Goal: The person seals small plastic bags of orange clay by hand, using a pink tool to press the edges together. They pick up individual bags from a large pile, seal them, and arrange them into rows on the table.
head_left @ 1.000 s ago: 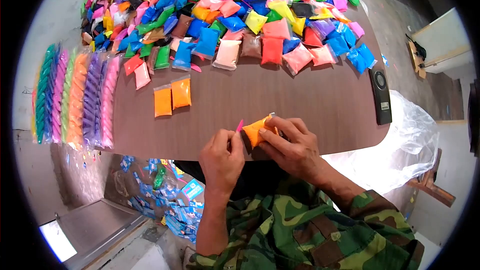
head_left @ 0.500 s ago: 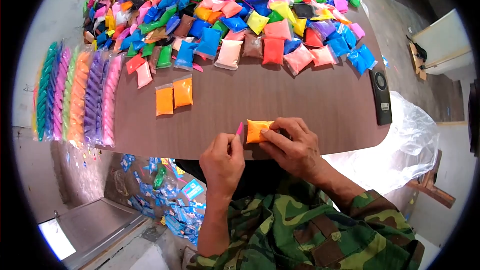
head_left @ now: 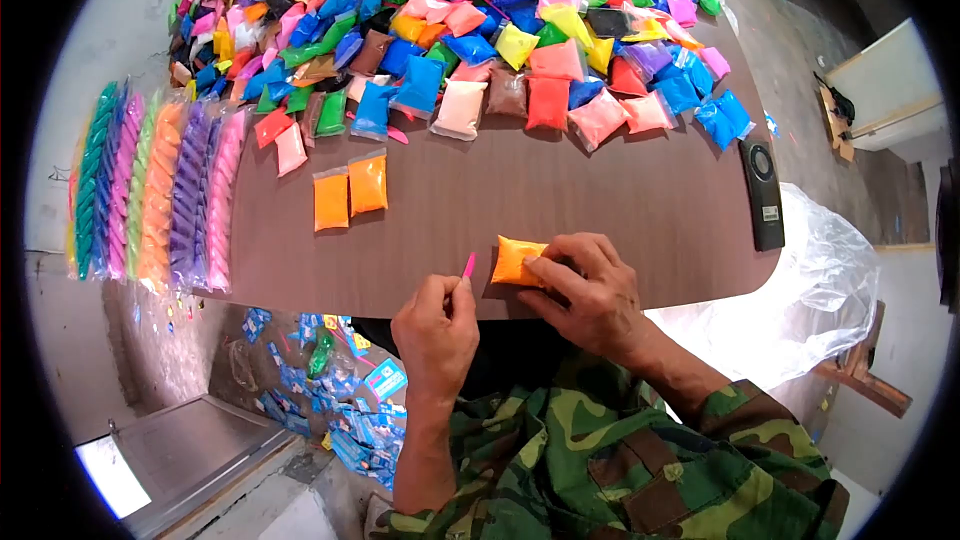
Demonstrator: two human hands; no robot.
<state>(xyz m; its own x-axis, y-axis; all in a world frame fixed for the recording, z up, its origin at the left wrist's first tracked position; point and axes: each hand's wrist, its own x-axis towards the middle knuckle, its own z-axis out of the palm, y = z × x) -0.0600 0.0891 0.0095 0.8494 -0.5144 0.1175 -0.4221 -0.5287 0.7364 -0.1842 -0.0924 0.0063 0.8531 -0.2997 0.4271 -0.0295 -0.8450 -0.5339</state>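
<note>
My left hand (head_left: 437,325) is closed around a small pink plastic tool (head_left: 469,265), whose flat tip points up past the thumb; its other end is hidden in the fist. Just right of it, near the table's front edge, my right hand (head_left: 588,290) grips the right end of a small clear packet filled with orange modelling clay (head_left: 514,259). The tool and the packet are apart. Farther left lie two more orange packets, one flat orange packet (head_left: 331,202) and another orange packet (head_left: 368,183) touching it.
A big heap of colourful packets (head_left: 460,30) covers the back of the brown table (head_left: 440,210). Twisted coloured sticks in clear sleeves (head_left: 158,195) line the left edge. A black remote-like device (head_left: 763,195) lies at the right edge. Blue wrappers (head_left: 350,430) litter the floor.
My left hand has drawn slightly left and down with the pink tool, widening the gap to the orange packet. My right hand and its packet have barely shifted.
</note>
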